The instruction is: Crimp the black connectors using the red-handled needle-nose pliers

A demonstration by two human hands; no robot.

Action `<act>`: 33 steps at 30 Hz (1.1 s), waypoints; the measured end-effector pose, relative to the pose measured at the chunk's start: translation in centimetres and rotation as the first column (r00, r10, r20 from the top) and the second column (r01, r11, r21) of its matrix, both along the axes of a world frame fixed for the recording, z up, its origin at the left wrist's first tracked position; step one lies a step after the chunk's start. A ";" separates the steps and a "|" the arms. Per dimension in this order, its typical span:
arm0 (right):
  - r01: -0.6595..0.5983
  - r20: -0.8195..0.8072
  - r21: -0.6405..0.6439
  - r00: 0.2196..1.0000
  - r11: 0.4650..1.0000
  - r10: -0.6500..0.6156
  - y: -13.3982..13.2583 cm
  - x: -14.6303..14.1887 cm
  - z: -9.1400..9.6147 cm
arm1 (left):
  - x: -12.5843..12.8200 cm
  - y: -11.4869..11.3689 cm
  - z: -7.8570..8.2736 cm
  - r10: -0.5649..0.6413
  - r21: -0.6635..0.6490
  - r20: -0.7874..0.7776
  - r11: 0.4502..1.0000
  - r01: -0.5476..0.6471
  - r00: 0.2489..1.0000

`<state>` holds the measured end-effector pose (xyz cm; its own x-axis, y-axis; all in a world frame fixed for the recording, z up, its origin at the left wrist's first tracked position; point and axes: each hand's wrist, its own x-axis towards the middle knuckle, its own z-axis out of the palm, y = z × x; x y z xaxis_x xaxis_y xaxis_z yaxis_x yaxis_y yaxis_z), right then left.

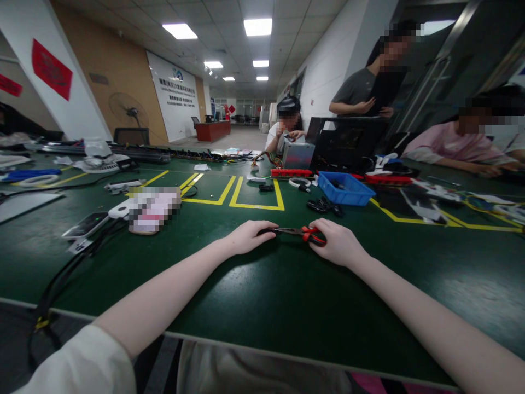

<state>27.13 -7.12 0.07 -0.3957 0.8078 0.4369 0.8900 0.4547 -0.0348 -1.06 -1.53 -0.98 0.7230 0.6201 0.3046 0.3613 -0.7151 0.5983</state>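
Long-nose pliers (308, 235) with red and black handles are gripped in my right hand (338, 243), their jaws pointing left. My left hand (251, 238) is closed, thumb and fingers pinched on a small black piece (268, 231) at the tip of the pliers. The fingers hide most of that piece, so its kind does not show. Both hands are just above the green table (262, 295), near its middle. The jaw tips meet or overlap the black piece; whether they clamp it cannot be made out.
A blue bin (345, 189) stands beyond my right hand, with black cables (324, 206) beside it. To the left lie a phone (151, 210), a power bank-like device (85, 225) and black cables. Yellow tape (257, 207) marks the table. Several people work across it near a metal box (298, 155).
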 end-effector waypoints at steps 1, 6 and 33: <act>0.000 0.006 0.001 1.000 1.000 0.000 0.0 0.0 0.0 | 0.0 0.0 0.0 -0.001 -0.005 0.000 1.000 0.001 1.000; 0.004 0.035 0.014 0.999 1.000 -0.004 0.1 0.1 0.0 | 0.0 -0.1 0.0 0.004 -0.009 0.006 1.000 -0.004 1.000; -0.052 0.087 0.103 0.995 0.993 0.043 0.3 -0.4 0.3 | 0.1 -0.5 0.3 -0.047 -0.010 -0.007 0.999 0.047 0.999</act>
